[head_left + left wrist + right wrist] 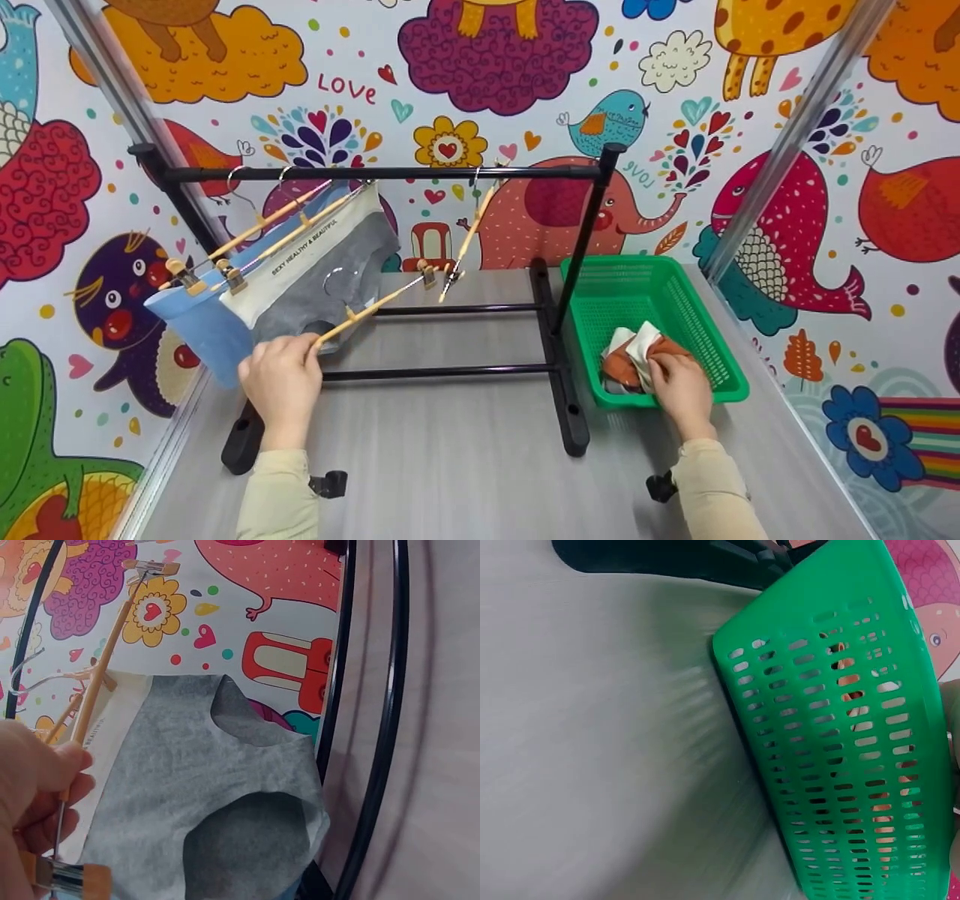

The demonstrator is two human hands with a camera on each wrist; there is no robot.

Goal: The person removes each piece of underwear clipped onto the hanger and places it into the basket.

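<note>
My left hand [279,379] grips one end of a wooden clip hanger [367,311]. A clip [71,877] of that hanger shows by the fingers in the left wrist view, with no garment in it. Over the green basket [731,386], my right hand [684,394] pinches a rust-and-white cloth garment [624,366], bunched up; its kind cannot be told. Behind the left hand, grey underpants [341,255] with a white lettered waistband hang from another clip hanger. Beyond them hangs a light blue garment [199,330]. The right wrist view shows mostly the basket's slotted side.
A black rack [420,173] stands on the grey table [450,457], its feet and lower bars in front of the hands. On its top bar, right of the grey underpants, hangs a clip hanger [472,229] without a garment. Patterned wall panels [510,67] enclose the table.
</note>
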